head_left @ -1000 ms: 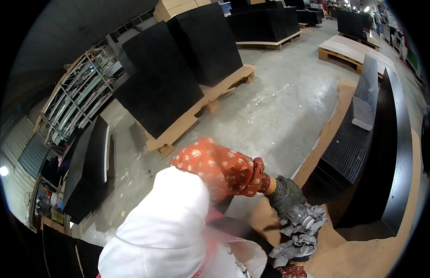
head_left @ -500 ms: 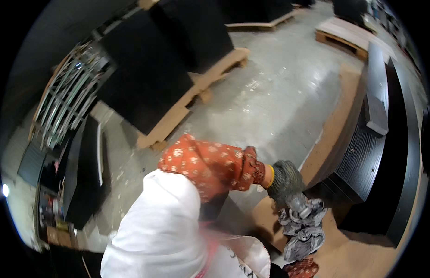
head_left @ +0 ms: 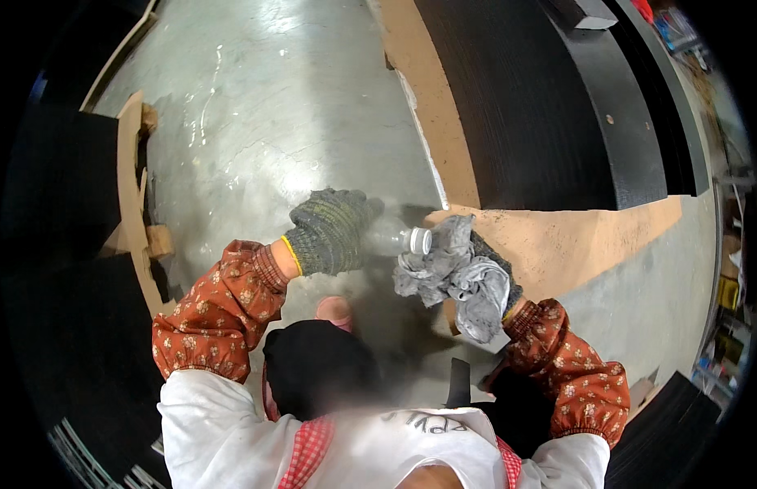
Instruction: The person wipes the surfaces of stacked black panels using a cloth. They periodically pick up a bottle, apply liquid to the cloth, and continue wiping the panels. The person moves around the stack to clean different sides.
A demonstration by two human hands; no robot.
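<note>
In a grey-green knitted glove with a yellow cuff, my left hand (head_left: 325, 232) is wrapped round a clear plastic bottle (head_left: 389, 238). The bottle lies sideways in the air, its white cap (head_left: 421, 240) pointing right. A crumpled grey rag (head_left: 444, 273) hangs from my right hand (head_left: 499, 265), also gloved and mostly hidden behind the cloth. The cap reaches the rag's left edge; whether the two touch I cannot tell. Orange flowered sleeves cover both my forearms.
Long black boards (head_left: 517, 106) are stacked at the right on brown cardboard (head_left: 574, 244). A small black block (head_left: 586, 12) lies on them. Black panels (head_left: 61, 179) stand on a wooden pallet (head_left: 132, 187) at the left. Grey concrete floor (head_left: 264, 122) runs between.
My view has swung to the right and down, so the board stack now lies ahead. My left hand with the bottle has moved from over the rag to its left side.
</note>
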